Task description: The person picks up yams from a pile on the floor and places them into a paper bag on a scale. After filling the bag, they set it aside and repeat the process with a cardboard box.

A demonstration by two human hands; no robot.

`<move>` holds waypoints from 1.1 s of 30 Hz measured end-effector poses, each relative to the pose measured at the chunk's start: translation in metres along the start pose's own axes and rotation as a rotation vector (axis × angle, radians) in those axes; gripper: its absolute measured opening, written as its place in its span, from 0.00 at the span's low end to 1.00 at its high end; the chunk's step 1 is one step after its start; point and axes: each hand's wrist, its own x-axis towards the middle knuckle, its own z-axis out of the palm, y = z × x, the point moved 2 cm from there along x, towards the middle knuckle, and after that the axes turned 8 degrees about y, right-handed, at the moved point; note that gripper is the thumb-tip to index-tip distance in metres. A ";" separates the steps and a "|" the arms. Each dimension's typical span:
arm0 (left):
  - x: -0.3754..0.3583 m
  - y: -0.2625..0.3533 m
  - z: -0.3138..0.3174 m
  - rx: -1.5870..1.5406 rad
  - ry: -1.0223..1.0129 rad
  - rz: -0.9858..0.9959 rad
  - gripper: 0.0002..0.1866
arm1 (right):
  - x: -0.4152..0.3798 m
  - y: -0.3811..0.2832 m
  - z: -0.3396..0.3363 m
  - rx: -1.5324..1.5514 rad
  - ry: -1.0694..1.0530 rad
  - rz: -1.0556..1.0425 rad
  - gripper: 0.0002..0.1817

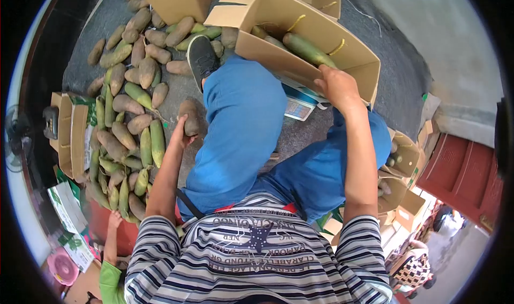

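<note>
My left hand (pixel 183 133) is wrapped around a brown, soil-coated radish (pixel 189 117) just left of my knee. My right hand (pixel 338 89) closes over the near edge of an open cardboard box (pixel 278 63), its thumb on the outer side and its fingers inside. Close to those fingers, a long green radish (pixel 308 49) lies in the box beside others partly hidden by the wall. To my left spreads a big pile of green and brown radishes (pixel 147 71) on the dark floor.
A weighing scale (pixel 300 107) with a keypad stands below the box. Other cartons (pixel 184 1) are at the back, and one (pixel 72 135) stands at the left. More filled boxes (pixel 399 154) are at the right. Another person's hand (pixel 115 219) touches the pile's lower edge.
</note>
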 end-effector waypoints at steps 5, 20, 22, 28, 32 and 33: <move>-0.103 0.082 0.047 0.098 0.222 0.545 0.29 | -0.001 0.001 0.001 0.021 -0.008 0.018 0.12; -0.227 0.210 0.254 0.736 -0.027 1.836 0.32 | 0.002 -0.004 -0.006 -0.007 -0.058 0.035 0.11; -0.210 0.203 0.241 0.643 0.026 1.738 0.28 | 0.004 -0.005 -0.008 -0.005 -0.048 0.051 0.11; -0.110 0.130 0.090 0.645 0.368 1.421 0.20 | 0.002 -0.003 -0.006 -0.001 -0.026 0.006 0.12; -0.067 0.060 -0.033 0.963 0.695 1.045 0.20 | 0.001 -0.004 -0.005 -0.013 -0.042 0.011 0.17; -0.059 0.044 -0.061 1.031 0.777 0.948 0.20 | 0.003 -0.006 -0.008 0.006 -0.090 0.039 0.20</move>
